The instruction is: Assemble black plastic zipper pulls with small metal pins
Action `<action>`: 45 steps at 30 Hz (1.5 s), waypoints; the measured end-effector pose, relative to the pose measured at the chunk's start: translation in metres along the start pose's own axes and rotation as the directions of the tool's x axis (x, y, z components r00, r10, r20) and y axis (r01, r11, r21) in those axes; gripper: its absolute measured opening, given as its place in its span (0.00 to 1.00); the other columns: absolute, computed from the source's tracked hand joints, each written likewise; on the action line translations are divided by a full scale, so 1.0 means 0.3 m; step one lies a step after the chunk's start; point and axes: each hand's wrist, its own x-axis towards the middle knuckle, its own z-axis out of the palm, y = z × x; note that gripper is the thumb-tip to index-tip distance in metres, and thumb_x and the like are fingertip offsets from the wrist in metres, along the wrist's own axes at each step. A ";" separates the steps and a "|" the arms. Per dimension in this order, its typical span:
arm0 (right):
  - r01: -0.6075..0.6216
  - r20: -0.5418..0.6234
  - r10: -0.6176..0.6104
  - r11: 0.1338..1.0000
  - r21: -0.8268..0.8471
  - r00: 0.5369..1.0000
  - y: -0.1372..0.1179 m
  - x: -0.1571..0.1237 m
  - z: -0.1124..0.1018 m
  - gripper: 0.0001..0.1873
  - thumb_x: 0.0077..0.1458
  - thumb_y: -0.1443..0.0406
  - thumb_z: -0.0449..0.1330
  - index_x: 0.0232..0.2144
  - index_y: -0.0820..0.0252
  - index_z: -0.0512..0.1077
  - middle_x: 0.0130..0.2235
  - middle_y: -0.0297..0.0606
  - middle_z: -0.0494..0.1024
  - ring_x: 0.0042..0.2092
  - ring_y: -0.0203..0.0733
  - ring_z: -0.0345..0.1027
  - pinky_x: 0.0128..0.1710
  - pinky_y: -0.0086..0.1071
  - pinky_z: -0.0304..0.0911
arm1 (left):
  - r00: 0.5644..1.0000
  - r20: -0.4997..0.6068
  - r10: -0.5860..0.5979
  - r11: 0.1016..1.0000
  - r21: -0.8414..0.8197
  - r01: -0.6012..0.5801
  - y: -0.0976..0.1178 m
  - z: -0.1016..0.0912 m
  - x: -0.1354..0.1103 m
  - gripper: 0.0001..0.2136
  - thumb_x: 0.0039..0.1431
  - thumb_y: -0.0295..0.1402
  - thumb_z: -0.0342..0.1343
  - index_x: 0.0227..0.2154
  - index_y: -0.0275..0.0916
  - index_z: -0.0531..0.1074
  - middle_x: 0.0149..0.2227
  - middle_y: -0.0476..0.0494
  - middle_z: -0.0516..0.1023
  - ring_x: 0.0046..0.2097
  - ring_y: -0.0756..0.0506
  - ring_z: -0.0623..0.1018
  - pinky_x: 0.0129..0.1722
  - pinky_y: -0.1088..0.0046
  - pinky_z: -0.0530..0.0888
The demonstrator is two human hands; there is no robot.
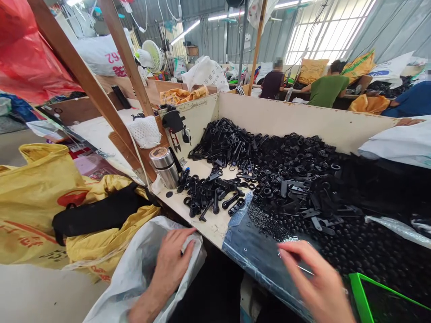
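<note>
My left hand [172, 260] grips the rim of a white plastic bag [134, 273] that hangs below the table's near edge, fingers curled over the plastic. My right hand [314, 278] hovers over a piece of blue denim [249, 242] at the table's front, fingers pinched together on a thin silvery bit that I cannot make out. Just beyond lie a heap of small black beads [357, 251] and a big pile of black plastic pulls and rings [276, 170].
A steel flask [164, 167] stands at the table's left corner beside a slanted wooden post [90, 85]. Yellow sacks [40, 202] with a black strap lie left. A green-edged tray [387, 300] sits bottom right. Other people work at benches behind the white partition [303, 121].
</note>
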 end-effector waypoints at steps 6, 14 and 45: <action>0.107 0.267 -0.035 0.960 -0.259 0.963 0.009 0.084 0.329 0.13 0.70 0.60 0.51 0.41 0.53 0.75 0.36 0.37 0.77 0.38 0.44 0.75 0.37 0.35 0.68 | 0.948 0.169 0.269 0.946 -0.233 -0.227 0.237 0.178 0.154 0.10 0.69 0.26 0.50 0.45 0.42 0.75 0.40 0.45 0.80 0.43 0.44 0.78 0.45 0.67 0.74; -0.114 0.102 0.160 0.928 -0.355 0.982 0.129 0.016 0.135 0.15 0.70 0.56 0.50 0.42 0.53 0.74 0.37 0.35 0.77 0.35 0.41 0.74 0.35 0.32 0.66 | 0.903 0.327 0.278 0.958 -0.159 -0.238 0.251 0.316 0.181 0.08 0.67 0.25 0.52 0.42 0.41 0.75 0.39 0.45 0.75 0.38 0.44 0.76 0.37 0.69 0.73; -0.167 0.175 0.122 0.948 0.271 0.977 -0.041 0.042 0.123 0.07 0.66 0.61 0.59 0.38 0.51 0.77 0.34 0.33 0.79 0.34 0.37 0.75 0.34 0.25 0.69 | 0.674 0.737 -0.049 0.340 -0.622 0.705 0.371 0.247 0.127 0.18 0.59 0.49 0.62 0.33 0.35 0.75 0.25 0.51 0.73 0.21 0.55 0.67 0.20 0.80 0.58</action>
